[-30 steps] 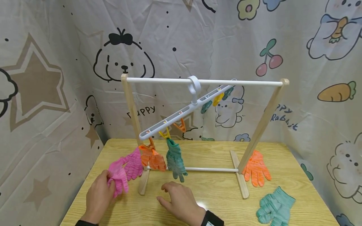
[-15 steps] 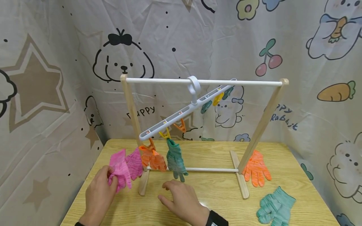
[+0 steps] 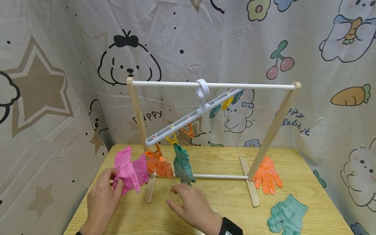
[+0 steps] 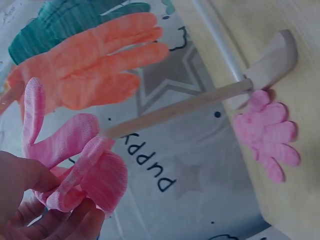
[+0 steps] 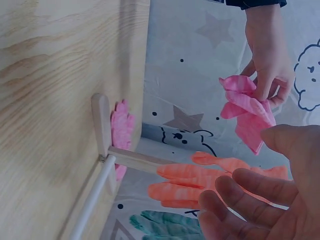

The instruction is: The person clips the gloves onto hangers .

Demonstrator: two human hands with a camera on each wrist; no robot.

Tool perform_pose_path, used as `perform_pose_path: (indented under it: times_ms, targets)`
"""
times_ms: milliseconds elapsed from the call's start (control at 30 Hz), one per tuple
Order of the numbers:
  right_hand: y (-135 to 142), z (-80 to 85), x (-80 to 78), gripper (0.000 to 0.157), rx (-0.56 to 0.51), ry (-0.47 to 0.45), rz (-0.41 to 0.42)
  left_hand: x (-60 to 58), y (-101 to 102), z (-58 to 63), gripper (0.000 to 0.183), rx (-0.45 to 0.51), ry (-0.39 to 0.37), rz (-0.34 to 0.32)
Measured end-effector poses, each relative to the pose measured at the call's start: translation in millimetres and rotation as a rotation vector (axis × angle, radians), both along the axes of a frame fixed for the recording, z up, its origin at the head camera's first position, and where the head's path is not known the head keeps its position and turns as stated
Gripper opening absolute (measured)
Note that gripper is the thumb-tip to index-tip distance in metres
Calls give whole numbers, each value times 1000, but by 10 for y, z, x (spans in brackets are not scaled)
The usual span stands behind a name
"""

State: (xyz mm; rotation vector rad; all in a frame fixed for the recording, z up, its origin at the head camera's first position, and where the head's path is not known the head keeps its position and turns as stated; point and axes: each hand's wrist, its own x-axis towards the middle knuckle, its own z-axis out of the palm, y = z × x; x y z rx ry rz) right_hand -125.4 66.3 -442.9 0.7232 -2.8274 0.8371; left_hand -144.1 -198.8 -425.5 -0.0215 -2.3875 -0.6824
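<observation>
My left hand (image 3: pixel 101 197) pinches a pink knit glove (image 3: pixel 125 171) between thumb and fingers, off the table at the left. In the left wrist view this glove (image 4: pixel 102 172) looks crumpled, with one finger sticking up. Behind it a second pink glove (image 3: pixel 142 168) lies on the table. My right hand (image 3: pixel 195 205) hovers with relaxed, slightly bent fingers and holds nothing, just in front of a hanging green glove (image 3: pixel 182 163). Left of that an orange glove (image 3: pixel 161 165) hangs from an orange clip (image 3: pixel 157 150). Both hang from a tilted clip hanger (image 3: pixel 179 124).
The hanger hooks over the white top bar (image 3: pixel 249 86) of a wooden rack (image 3: pixel 268 133). Unused clips (image 3: pixel 227 103) hang at its raised end. Another orange glove (image 3: pixel 267 176) and a green glove (image 3: pixel 288 213) lie on the table (image 3: pixel 217 199) at the right.
My left hand has lifted the pink glove slightly, and its cuff now points up. My right hand has shifted a little forward and right, toward the hanging green glove.
</observation>
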Motion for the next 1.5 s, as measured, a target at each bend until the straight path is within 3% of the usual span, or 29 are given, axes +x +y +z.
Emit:
perform_pose_path:
  times_ms: [333, 567, 967, 1200, 1500]
  targets:
    - [60, 102, 1, 32, -33, 3, -10, 63, 122, 208, 17, 45, 114, -54]
    - [92, 129, -4, 34, -48, -14, -11, 120, 223, 342, 18, 99, 134, -73]
    - [151, 120, 19, 27, -82, 93, -8, 165, 356, 495, 23, 167, 300, -165]
    - [193, 195, 39, 26, -97, 143, -25, 218, 442, 576, 17, 184, 286, -218]
    - [275, 275, 45, 24, -102, 186, -44, 247, 561, 626, 17, 174, 395, -315]
